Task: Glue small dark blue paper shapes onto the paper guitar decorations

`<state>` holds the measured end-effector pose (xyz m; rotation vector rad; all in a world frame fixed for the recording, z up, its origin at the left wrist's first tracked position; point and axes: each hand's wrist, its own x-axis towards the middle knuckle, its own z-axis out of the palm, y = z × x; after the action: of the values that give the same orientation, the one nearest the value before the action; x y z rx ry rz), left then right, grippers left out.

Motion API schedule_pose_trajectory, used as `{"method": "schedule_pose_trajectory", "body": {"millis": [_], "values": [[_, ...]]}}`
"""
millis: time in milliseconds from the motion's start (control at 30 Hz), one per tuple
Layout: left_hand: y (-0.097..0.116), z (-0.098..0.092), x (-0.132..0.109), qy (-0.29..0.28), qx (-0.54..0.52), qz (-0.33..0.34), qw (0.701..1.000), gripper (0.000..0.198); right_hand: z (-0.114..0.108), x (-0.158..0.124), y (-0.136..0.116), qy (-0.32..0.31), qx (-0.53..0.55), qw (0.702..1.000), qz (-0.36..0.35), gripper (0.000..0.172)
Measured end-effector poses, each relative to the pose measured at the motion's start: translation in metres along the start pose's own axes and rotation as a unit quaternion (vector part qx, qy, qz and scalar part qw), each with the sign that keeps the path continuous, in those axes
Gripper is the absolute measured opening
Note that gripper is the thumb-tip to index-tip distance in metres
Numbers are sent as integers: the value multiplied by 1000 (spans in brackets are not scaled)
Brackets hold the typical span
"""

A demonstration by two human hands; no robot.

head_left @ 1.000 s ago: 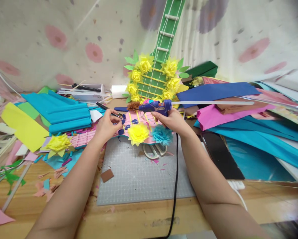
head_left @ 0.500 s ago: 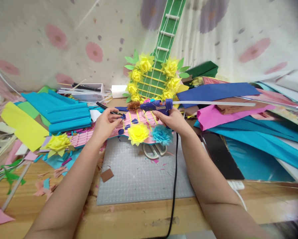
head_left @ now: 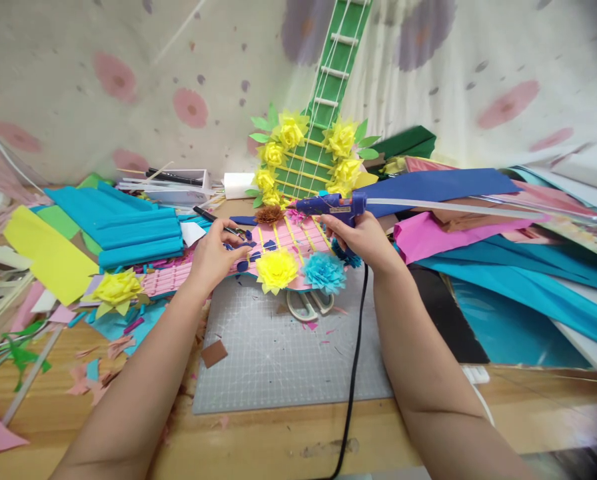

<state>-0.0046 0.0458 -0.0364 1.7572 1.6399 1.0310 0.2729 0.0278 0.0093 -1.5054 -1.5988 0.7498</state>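
My right hand point(head_left: 371, 240) is wrapped round the handle of a blue hot glue gun point(head_left: 336, 208), nozzle to the left and a long white glue stick point(head_left: 428, 205) out its back. The gun is held over a pink paper guitar point(head_left: 298, 233) with yellow strings. My left hand point(head_left: 216, 255) is at the guitar's left side, thumb and fingers pinched at a small dark blue paper piece point(head_left: 247, 245). On the guitar are a yellow paper flower point(head_left: 277, 271), a light blue flower point(head_left: 324, 272), a brown flower point(head_left: 268, 214) and several dark blue bits.
A green guitar point(head_left: 303, 163) with yellow roses stands behind. Scissors point(head_left: 303, 307) stick out from beneath the pink guitar onto a grey cutting mat point(head_left: 278, 373). Blue crepe paper point(head_left: 128, 227) lies left, stacked paper point(head_left: 503, 260) right. The gun's black cord point(head_left: 356, 360) hangs over the table's front edge.
The glue gun in my right hand has moved right and slightly up, away from my left hand. My left hand has shifted slightly down, its fingers still by the dark blue paper.
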Motion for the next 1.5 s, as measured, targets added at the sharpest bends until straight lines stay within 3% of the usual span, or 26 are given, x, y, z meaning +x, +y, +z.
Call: {"method": "schedule_pose_trajectory", "body": {"millis": [200, 433, 667, 967, 1067, 1300, 1500], "values": [[-1, 3, -1, -17, -16, 5, 1000, 44, -7, 0, 2, 35, 11, 999, -4, 43], [-6, 8, 1, -17, -60, 23, 998, 48, 1, 1, 2, -2, -8, 1000, -7, 51], [-9, 8, 4, -35, -134, 11, 990, 47, 8, 2, 6, -11, -10, 999, -28, 48], [3, 6, 4, 2, -212, -4, 977, 39, 8, 1, 2, -12, -7, 1000, -26, 46], [6, 5, 4, 27, -205, -14, 978, 45, 8, 0, 2, -14, -7, 1000, -20, 46], [12, -6, 1, 12, -114, -79, 990, 68, 4, 2, 3, -8, -10, 1000, -11, 49], [24, -9, 0, -26, -66, -87, 994, 55, -8, 1, 1, 36, 19, 999, 7, 43]]}}
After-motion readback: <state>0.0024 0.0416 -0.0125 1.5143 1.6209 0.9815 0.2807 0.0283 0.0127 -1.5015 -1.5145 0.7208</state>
